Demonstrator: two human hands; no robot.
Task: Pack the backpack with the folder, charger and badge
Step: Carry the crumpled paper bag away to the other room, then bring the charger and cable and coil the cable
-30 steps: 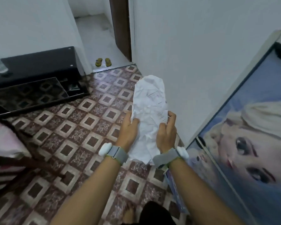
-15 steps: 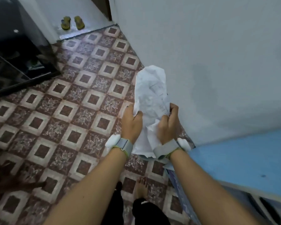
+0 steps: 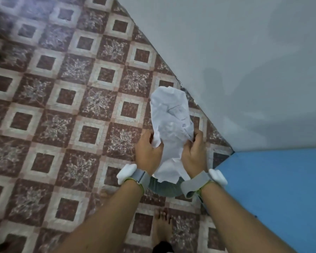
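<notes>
A crumpled white sheet of paper [image 3: 171,128] with faint printed marks is held upright in front of me over the floor. My left hand [image 3: 148,152] grips its left edge and my right hand [image 3: 193,154] grips its right edge, fingers curled into the creases. Both wrists wear grey straps with white sensors. A grey rounded thing [image 3: 164,188] shows just under the paper between my wrists; I cannot tell what it is. No backpack, folder, charger or badge is in view.
Brown and cream patterned floor tiles [image 3: 62,125] fill the left. A plain white wall [image 3: 244,70] runs diagonally on the right. A blue flat surface [image 3: 281,189] lies at lower right. My bare foot [image 3: 162,225] stands on the tiles below.
The view has tilted further down: the black cabinet, sandals and doorway have left the frame. Both hands keep gripping the paper, which looks more crumpled and lower over the floor.
</notes>
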